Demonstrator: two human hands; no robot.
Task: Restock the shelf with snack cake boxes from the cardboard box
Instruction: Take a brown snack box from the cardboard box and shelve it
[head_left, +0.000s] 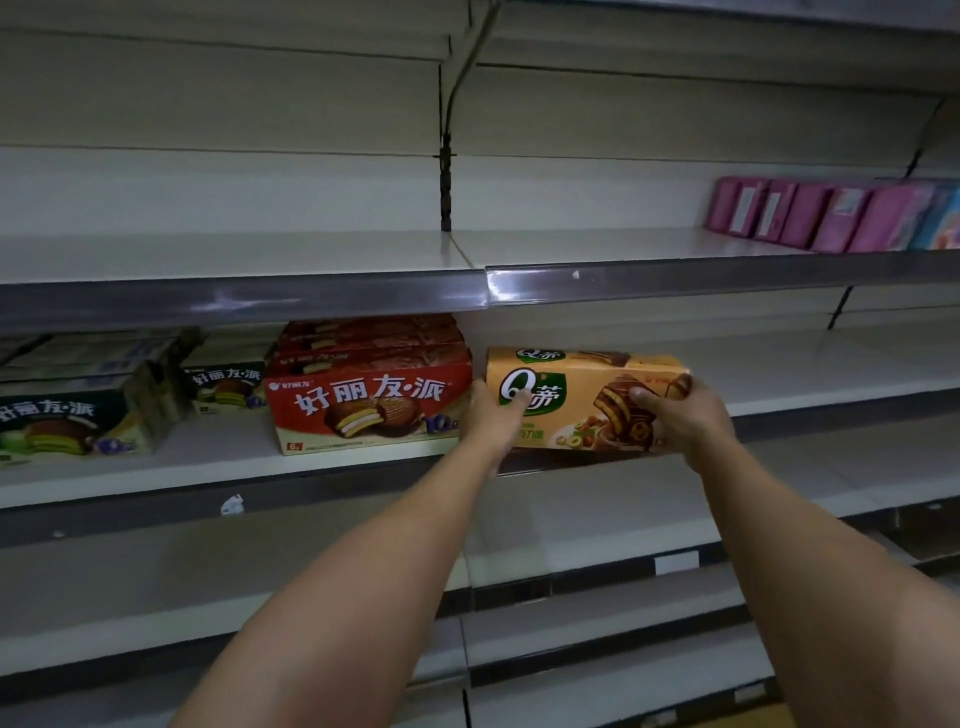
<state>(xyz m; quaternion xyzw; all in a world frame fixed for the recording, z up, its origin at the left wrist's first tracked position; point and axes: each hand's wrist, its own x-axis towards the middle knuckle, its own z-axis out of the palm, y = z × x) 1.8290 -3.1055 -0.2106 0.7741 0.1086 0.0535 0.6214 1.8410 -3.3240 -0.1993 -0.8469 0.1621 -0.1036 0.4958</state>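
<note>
Orange snack cake box (582, 400) held at both ends over the front edge of the middle shelf (810, 384), left hand (491, 415) gripping its left end with thumb across the green logo, right hand (680, 415) wrapped round its right end. Just left of it on the same shelf, a stack of red snack cake boxes (363, 395), then dark green boxes (78, 415) further left. On the shelf above, far right, a row of pink packs (821, 215) standing upright.
</note>
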